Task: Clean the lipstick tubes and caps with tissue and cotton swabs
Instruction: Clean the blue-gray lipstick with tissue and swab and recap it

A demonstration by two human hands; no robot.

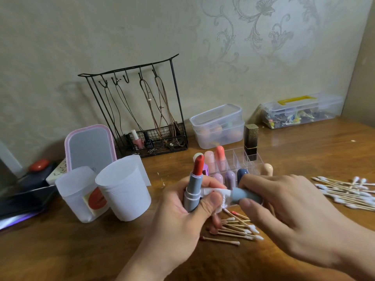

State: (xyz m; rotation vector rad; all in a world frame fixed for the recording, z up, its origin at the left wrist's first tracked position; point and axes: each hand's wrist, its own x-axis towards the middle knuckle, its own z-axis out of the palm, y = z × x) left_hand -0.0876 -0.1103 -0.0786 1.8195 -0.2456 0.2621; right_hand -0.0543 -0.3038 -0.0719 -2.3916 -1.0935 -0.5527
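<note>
My left hand [178, 218] grips an upright grey-blue lipstick tube [192, 190] with its red stick extended, and its thumb pinches a crumpled white tissue [218, 196] against it. My right hand [284, 205] holds the matching grey-blue cap [244, 195] on its side, open end pushed onto the tissue. Used cotton swabs [237, 230], some stained red, lie on the wooden table [81, 250] under my hands. A pile of clean swabs [347, 191] lies at the right.
A clear organizer [241, 159] behind my hands holds several pastel lipsticks and a black-gold one [251, 141]. Two white cups [123, 187] stand at the left before a pink mirror [90, 147]. A wire jewellery rack [140, 110] and plastic boxes [218, 126] line the wall.
</note>
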